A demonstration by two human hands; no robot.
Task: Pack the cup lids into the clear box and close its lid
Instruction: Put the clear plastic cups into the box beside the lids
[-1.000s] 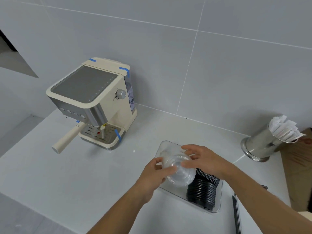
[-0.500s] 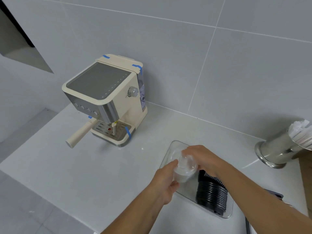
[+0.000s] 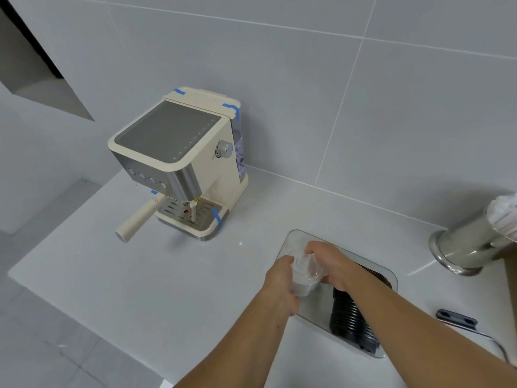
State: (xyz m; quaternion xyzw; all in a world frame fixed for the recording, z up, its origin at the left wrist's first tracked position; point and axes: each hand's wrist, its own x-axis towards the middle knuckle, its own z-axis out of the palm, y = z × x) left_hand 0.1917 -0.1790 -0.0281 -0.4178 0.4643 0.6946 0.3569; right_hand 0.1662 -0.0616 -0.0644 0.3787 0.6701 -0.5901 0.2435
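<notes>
A clear box (image 3: 390,278) lies on the white counter at the lower right. Inside it, along its right side, rests a row of black cup lids (image 3: 349,320). Over the box's left half both hands hold a stack of clear dome lids (image 3: 305,273), tipped on its side. My left hand (image 3: 279,284) grips the stack from the near left. My right hand (image 3: 330,261) grips it from the far right, fingers curled over the top. The box's own lid is not visible.
A cream espresso machine (image 3: 181,163) with blue tape strips stands at the back left of the counter (image 3: 140,275). A steel canister (image 3: 472,247) holding white paper packets sits at the right edge. A dark metal tool (image 3: 458,320) lies near the right.
The clear lid stack has turned from facing up to lying on its side and has dropped lower into the box. The camera has shifted, so the scene sits further right.
</notes>
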